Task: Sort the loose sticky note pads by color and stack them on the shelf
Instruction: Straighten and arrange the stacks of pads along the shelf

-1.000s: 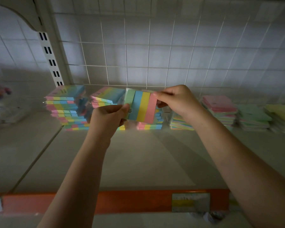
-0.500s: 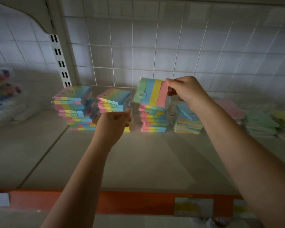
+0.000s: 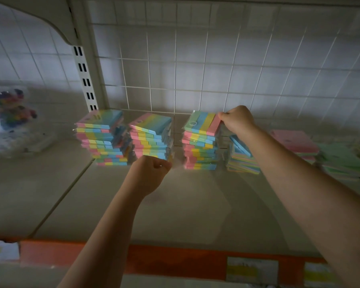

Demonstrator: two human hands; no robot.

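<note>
Multicolour pad going onto the 3rd stack; sorting looks well advanced.

Nearest, the left hand (image 3: 149, 173) is curled in a fist in front of the 2nd striped stack (image 3: 152, 140); whether it holds anything I cannot tell. Farther right, the right hand (image 3: 238, 119) pinches the pink right edge of the striped pad (image 3: 202, 123), which lies roughly flat on top of the 3rd striped stack (image 3: 200, 152), its stripes running near-to-far. On the shelf (image 3: 185, 204) 3 striped stacks stand, with a pastel stack (image 3: 242, 161), pink pads (image 3: 293, 141) and green pads (image 3: 341, 159) farther right. Little seems left loose.

Glossy plastic-wrapped paper pads (image 3: 202, 123)
</note>
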